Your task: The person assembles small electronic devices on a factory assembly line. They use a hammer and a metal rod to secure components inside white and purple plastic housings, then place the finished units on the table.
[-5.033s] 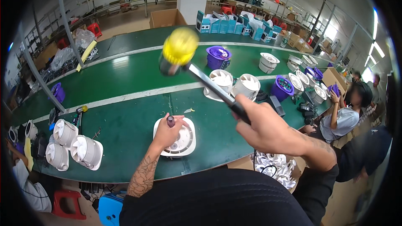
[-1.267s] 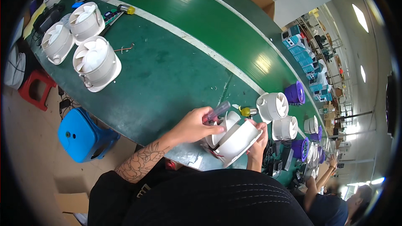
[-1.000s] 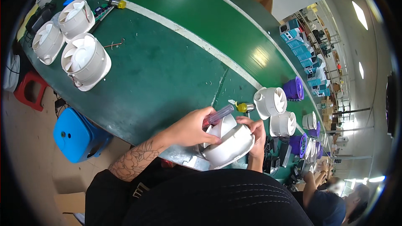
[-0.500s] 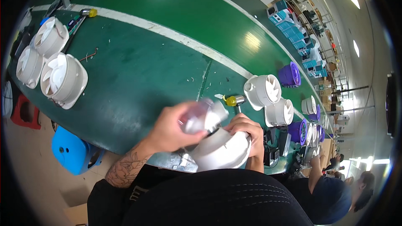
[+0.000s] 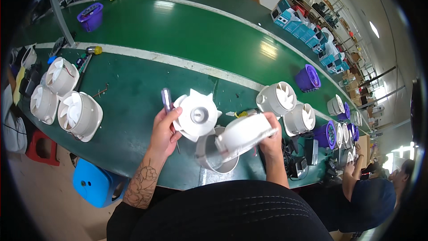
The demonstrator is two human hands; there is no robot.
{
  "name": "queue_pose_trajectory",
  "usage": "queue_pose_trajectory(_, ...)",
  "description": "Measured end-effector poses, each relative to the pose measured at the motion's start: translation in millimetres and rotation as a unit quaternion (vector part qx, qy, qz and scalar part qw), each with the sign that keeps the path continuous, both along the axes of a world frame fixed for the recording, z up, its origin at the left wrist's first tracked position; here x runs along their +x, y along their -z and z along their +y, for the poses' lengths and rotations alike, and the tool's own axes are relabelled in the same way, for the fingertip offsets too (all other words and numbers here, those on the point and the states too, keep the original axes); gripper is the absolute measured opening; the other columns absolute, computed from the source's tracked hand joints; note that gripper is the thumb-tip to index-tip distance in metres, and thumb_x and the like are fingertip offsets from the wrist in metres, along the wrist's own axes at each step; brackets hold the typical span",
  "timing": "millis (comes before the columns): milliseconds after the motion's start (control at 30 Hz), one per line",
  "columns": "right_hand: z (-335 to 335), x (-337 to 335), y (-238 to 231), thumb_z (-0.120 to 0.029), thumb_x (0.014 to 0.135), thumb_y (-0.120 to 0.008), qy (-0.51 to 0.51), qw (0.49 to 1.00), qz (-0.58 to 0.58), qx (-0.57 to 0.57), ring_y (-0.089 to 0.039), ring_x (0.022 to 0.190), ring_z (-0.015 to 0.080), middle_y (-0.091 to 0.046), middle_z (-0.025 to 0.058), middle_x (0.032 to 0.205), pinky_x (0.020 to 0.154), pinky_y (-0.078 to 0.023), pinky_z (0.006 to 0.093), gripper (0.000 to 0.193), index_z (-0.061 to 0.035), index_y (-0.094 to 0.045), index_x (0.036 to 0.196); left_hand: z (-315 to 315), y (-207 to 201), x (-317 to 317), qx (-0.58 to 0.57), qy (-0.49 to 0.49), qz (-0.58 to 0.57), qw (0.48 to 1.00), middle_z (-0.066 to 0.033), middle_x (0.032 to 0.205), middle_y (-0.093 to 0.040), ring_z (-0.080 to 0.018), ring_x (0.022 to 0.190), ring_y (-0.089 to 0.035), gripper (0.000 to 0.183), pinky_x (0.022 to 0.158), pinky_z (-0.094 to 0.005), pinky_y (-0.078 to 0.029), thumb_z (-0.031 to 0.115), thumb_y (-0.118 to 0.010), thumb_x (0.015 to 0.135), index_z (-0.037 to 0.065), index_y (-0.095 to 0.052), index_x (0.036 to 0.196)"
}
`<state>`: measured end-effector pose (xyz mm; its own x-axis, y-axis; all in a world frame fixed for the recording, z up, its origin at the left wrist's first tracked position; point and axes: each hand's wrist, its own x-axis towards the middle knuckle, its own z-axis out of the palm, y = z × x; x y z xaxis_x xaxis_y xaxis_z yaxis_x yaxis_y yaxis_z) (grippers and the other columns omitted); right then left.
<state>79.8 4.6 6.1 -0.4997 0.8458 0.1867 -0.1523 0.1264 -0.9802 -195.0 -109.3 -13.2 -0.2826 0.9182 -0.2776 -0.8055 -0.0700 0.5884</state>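
Observation:
Tattooed along its forearm, my left hand [image 5: 166, 130] grips a white fan impeller [image 5: 197, 115] by its edge, the hub facing up. The same hand also holds a screwdriver [image 5: 166, 100] with a clear purplish handle; its shaft points down below the fingers. My right hand [image 5: 272, 138] is closed round the side of a white round fan housing [image 5: 244, 135], which is tilted and slightly blurred. Under and left of that housing, a light grey hollow cylinder [image 5: 207, 154] sits near the table's front edge, partly covered by it.
White fan units stand at the left [image 5: 78, 114] and right [image 5: 278, 98] of the green table [image 5: 138, 85]. A yellow-handled tool [image 5: 240, 114] lies behind the housing. Black adapters [image 5: 296, 160] are at the right. A blue stool [image 5: 91, 183] stands at the front left. Another person [image 5: 361, 196] works at the far right.
My left hand has moved left, and the impeller now shows in it beside the screwdriver. My right hand has raised and tilted the white housing. The grey cylinder now shows beneath it.

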Motion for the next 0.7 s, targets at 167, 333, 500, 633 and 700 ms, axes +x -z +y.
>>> queue_pose_trajectory(167, 16, -27, -28, 0.002, 0.072, -0.065, 0.132, 0.98, 0.067, -0.134, -0.064, 0.09, 0.0179, -0.063, 0.011, 0.1, 0.08, -0.053, 0.0315, 0.046, 0.0023, -0.052, 0.117, 24, 12, -37, 0.018, -0.03, 0.074, 0.997, -0.0014, 0.082, -0.062, -0.0035, 0.055, -0.052, 0.026, 0.033, -0.0185, -0.025, 0.025, -0.056, 0.093, 0.004, -0.056, 0.108)
queue_pose_trajectory(333, 79, -48, -59, -0.002, 0.076, -0.065, 0.151, 0.972, 0.05, -0.175, -0.066, 0.086, 0.0216, -0.064, 0.0151, 0.104, 0.076, -0.055, 0.035, 0.045, 0.0058, -0.051, 0.118, 91, -16, -77, 0.046, -0.035, 0.085, 0.995, -0.0009, 0.077, -0.06, -0.004, 0.051, -0.05, 0.025, 0.033, -0.0192, -0.021, 0.028, -0.061, 0.09, 0.004, -0.058, 0.096)
queue_pose_trajectory(500, 213, -68, -14, -0.006, 0.075, -0.068, 0.217, 0.953, 0.051, -0.203, -0.066, 0.082, 0.026, -0.063, 0.0172, 0.093, 0.07, -0.056, 0.0364, 0.036, 0.0091, -0.055, 0.105, 217, 27, -114, 0.0, 0.004, 0.078, 0.997, -0.0018, 0.074, -0.059, -0.0057, 0.046, -0.043, 0.023, 0.032, -0.0195, -0.02, 0.031, -0.066, 0.086, 0.011, -0.059, 0.094)
queue_pose_trajectory(633, 323, -93, 64, -0.011, 0.078, -0.07, 0.282, 0.93, 0.044, -0.233, -0.065, 0.087, 0.032, -0.064, 0.0201, 0.098, 0.075, -0.055, 0.0447, 0.034, 0.0121, -0.06, 0.102, 281, 51, -138, 0.001, 0.0, 0.083, 0.997, -0.004, 0.081, -0.062, -0.0049, 0.045, -0.045, 0.023, 0.032, -0.019, -0.022, 0.035, -0.056, 0.088, 0.013, -0.06, 0.095)
queue_pose_trajectory(700, 370, -88, 95, -0.006, 0.086, -0.062, 0.361, 0.91, 0.042, -0.201, -0.066, 0.085, 0.0352, -0.062, 0.0229, 0.102, 0.072, -0.056, 0.0538, 0.035, 0.0154, -0.052, 0.112, 317, 64, -143, 0.023, -0.011, 0.101, 0.995, -0.0038, 0.076, -0.061, -0.0055, 0.044, -0.044, 0.026, 0.032, -0.0199, -0.022, 0.036, -0.059, 0.086, 0.011, -0.06, 0.095)
